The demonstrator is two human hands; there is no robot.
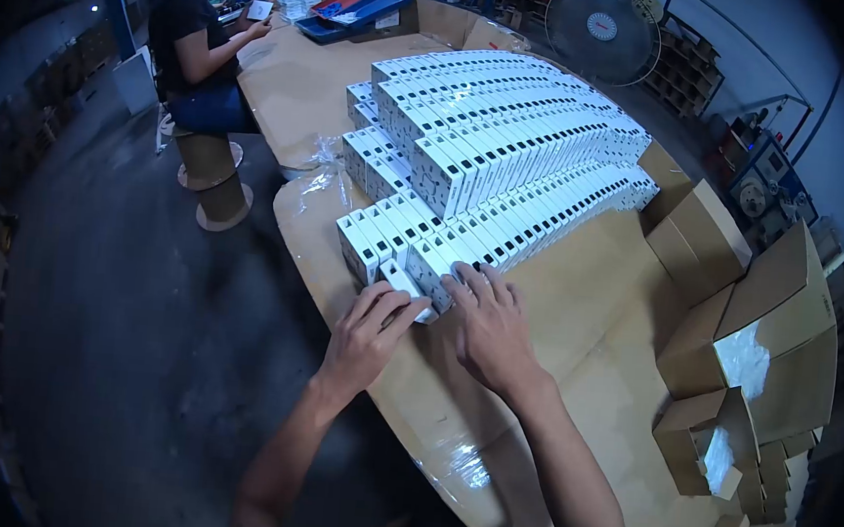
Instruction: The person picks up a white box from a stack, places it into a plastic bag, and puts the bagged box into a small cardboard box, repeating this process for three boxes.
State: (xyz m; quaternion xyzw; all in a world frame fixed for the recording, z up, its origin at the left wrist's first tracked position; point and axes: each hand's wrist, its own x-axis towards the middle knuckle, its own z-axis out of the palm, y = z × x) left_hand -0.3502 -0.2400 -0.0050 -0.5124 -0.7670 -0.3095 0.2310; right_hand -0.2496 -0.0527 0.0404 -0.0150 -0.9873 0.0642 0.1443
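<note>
Rows of slim white boxes [526, 138] stand packed side by side on a cardboard-covered table, with a second layer stacked on top of some rows. My left hand [366, 338] is closed on a white box [399, 279] at the near end, which lies tilted and low beside the front row. Part of that box is hidden behind my fingers. My right hand [492, 330] rests its spread fingers against the near end of the front row [432, 261], touching the boxes there.
Open cardboard cartons [710, 440] with clear plastic inside stand along the right edge. A blue tray [357, 19] and a red tray [348, 2] lie at the far end. Another person [196, 43] sits at the far left. A large fan [602, 28] stands behind the table.
</note>
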